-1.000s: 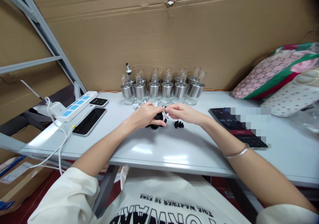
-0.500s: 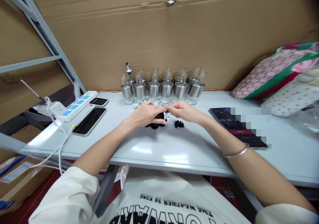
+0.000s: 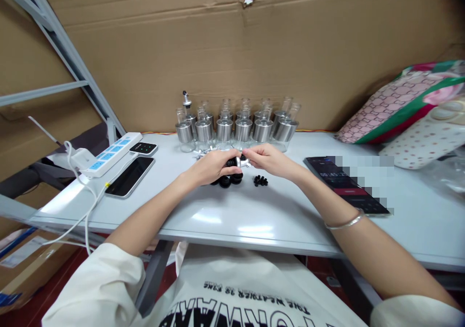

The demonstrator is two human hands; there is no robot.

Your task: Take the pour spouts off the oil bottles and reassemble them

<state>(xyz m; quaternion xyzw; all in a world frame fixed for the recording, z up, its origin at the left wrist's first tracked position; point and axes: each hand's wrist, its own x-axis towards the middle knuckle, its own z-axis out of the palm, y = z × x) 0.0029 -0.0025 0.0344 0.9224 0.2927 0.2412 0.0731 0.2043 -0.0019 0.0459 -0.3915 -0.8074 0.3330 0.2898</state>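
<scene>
My left hand (image 3: 210,167) is closed round a bottle pourer (image 3: 239,162) with a black ribbed stopper and a silver collar. My right hand (image 3: 267,160) is closed in a pinch at the pourer's spout end; its fingertips hide whatever is between them. Below the hands lie several black round stoppers or rings (image 3: 225,181), partly covered by my left hand. A small pile of black caps (image 3: 260,180) sits just to their right. Other silver pourer parts (image 3: 199,153) show behind my left hand.
Two rows of glass bottles with steel sleeves (image 3: 225,129) stand at the back; one carries a fitted pourer (image 3: 186,99). On the left are a power strip (image 3: 114,152), a phone (image 3: 131,177) and cables. A larger phone or tablet (image 3: 345,191) and bags (image 3: 407,106) lie right.
Both hands have shifted slightly upward. The pourer has turned a little in my left hand, and more of its silver part and the black pieces below now show.
</scene>
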